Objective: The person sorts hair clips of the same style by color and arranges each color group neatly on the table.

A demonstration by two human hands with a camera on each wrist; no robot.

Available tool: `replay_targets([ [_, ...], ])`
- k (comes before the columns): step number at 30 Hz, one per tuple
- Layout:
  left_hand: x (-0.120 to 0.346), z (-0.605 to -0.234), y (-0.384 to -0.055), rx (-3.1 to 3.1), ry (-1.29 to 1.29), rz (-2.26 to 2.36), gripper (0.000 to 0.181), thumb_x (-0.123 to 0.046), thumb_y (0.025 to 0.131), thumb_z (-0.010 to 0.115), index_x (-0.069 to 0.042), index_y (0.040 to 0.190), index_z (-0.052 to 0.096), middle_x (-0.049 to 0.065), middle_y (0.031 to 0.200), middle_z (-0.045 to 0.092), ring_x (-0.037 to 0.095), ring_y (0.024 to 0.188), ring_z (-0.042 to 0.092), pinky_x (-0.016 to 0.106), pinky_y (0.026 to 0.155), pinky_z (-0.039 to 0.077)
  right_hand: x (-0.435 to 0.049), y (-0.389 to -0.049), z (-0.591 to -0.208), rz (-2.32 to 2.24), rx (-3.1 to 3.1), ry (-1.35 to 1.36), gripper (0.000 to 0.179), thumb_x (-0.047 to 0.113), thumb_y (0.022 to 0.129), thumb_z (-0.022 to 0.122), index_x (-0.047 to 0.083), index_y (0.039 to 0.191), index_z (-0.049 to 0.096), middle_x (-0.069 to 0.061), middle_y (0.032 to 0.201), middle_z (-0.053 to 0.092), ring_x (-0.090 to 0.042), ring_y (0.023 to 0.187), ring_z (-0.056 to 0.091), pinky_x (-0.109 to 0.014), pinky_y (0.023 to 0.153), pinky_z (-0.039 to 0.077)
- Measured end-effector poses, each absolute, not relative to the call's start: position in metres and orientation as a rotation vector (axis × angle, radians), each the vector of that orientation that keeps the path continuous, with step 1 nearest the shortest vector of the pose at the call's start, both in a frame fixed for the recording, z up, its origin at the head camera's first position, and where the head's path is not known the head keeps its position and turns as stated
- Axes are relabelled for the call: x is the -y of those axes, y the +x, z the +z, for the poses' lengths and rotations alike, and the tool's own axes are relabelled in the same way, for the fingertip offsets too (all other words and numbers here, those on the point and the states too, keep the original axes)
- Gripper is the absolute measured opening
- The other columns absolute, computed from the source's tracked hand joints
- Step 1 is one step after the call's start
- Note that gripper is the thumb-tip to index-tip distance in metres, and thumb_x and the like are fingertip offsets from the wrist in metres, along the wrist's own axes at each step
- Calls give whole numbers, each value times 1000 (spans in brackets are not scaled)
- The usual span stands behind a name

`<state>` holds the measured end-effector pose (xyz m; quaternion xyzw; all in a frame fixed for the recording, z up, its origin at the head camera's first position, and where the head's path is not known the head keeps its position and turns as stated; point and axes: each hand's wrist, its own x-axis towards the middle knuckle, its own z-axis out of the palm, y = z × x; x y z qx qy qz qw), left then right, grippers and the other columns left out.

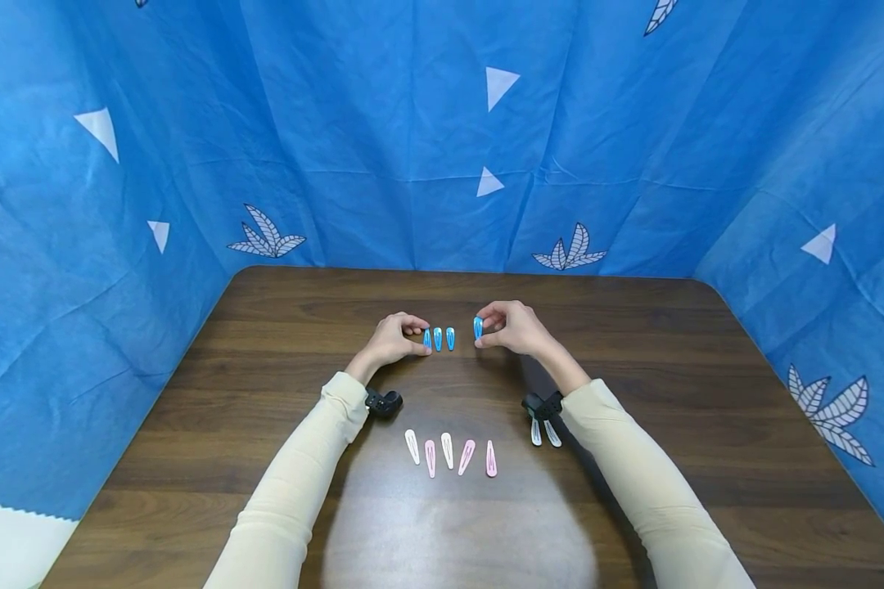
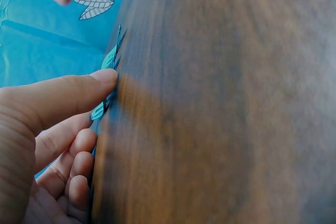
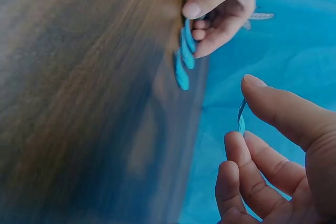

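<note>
Between thumb and fingers, my right hand (image 1: 519, 329) pinches a blue snap hair clip (image 1: 478, 328), held above the table in the right wrist view. To its left, my left hand (image 1: 392, 339) has thumb and index finger at the two ends of another blue hair clip (image 1: 427, 339), which lies on the table. Two more blue hair clips, a middle one (image 1: 438, 339) and a right one (image 1: 451, 339), lie side by side just right of that hand. In the left wrist view, the thumb (image 2: 79, 93) partly covers the blue clips.
Nearer on the wooden table (image 1: 265, 425) lie several pink and white hair clips, among them a pink clip (image 1: 491, 459) and a white clip (image 1: 447, 451). Two pale clips (image 1: 536, 432) sit by the right wrist, partly under its camera. Blue patterned cloth (image 1: 412, 123) hangs behind the table.
</note>
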<state>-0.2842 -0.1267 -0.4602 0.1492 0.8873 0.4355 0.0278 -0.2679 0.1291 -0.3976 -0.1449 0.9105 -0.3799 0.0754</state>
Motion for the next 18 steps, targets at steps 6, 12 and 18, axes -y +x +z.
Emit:
replay_targets([
  [6, 126, -460, -284, -2744, 473, 1349, 45, -13, 70, 85, -3, 111, 71, 10, 96, 64, 23, 93, 57, 30, 84, 44, -119, -284, -409, -1126, -2682, -366, 44, 13, 76, 83, 4, 116, 66, -10, 101, 67, -24, 94, 59, -37, 82, 49],
  [12, 126, -461, -285, -2741, 467, 1346, 45, -13, 70, 85, -4, 112, 71, 10, 97, 64, 23, 94, 56, 29, 83, 43, -111, -292, -419, -1090, -2650, -328, 44, 14, 77, 83, 5, 115, 66, -9, 100, 66, -21, 90, 58, -31, 75, 48],
  [18, 126, -462, -285, -2744, 470, 1348, 45, -12, 70, 85, -3, 112, 71, 11, 97, 65, 24, 94, 57, 29, 83, 43, -106, -293, -426, -1078, -2639, -340, 43, 13, 75, 84, 4, 114, 67, -11, 99, 67, -19, 83, 58, -25, 64, 47],
])
